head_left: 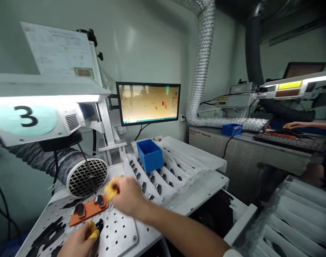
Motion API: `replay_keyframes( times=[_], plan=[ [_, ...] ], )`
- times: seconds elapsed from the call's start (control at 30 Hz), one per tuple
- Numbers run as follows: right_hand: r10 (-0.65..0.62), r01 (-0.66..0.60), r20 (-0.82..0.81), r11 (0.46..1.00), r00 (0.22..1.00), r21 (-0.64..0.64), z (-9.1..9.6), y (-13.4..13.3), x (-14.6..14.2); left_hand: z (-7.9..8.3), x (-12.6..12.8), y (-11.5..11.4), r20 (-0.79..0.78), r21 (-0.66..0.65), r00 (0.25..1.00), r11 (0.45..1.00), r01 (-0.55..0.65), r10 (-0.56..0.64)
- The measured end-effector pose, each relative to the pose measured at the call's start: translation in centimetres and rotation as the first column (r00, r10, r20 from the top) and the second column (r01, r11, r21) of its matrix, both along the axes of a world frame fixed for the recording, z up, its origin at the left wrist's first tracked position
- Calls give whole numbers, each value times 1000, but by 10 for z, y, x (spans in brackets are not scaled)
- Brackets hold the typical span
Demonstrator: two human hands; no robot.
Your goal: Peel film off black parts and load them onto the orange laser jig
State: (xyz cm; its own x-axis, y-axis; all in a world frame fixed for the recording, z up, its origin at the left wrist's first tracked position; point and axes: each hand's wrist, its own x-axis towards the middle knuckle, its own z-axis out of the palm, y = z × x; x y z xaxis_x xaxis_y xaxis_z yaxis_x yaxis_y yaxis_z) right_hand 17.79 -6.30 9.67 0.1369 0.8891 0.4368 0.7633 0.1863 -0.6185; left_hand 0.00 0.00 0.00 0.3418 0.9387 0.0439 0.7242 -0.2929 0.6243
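The right hand (127,194) is pinched closed just beside the orange fixture (88,210), its grip hidden. The left hand (77,244) closes by a black part (99,225) below the fixture. A careless knock could unseat the black pieces (79,210) on it.

Our left hand (79,242) touches a black part (100,225). Our right hand (127,196) sits beside the orange fixture (88,211).

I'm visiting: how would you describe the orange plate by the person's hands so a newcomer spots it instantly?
Below the white machine marked 3 lies a perforated metal plate. On it, between the person's left hand and right hand, sits an orange plate carrying two black parts. Nothing else on the metal plate is orange.
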Motion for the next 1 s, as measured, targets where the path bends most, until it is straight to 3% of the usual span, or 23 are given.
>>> replay_keyframes(
  times=[0.13, 0.23, 0.33, 0.47, 0.67, 0.73, 1.0],
  plan=[
    [8, -18, -118, 996, 993, -92, -81, 11, -51, -8, -7, 7, 80, 2, 997, 1000, -9, 9],
    [-28, -9, -370, 995, 929, -97, -108, 25, -54, -15, -10, 6, 171, -36, 982, 997, -75, 80],
    [9, -83, -584, 992, 812, -99, -110, 31, -46, -14, -11, 2, 295, -43, 946, 991, -129, 136],
    [105, -208, -675, 975, 730, -73, -102, 28, -43, -8, -9, -8, 445, -50, 883, 988, -143, 150],
    [161, -285, -721, 957, 674, -53, -103, 27, -44, -17, 4, -18, 722, -283, 642, 957, -68, 259],
    [181, -307, -746, 951, 641, -33, -104, 29, -43, -19, 7, -19, 758, -298, 596, 954, -43, 264],
    [184, -337, -799, 941, 572, -24, -100, 29, -42, -7, 8, -18, 783, -307, 587, 948, 81, 203]
  ],
)
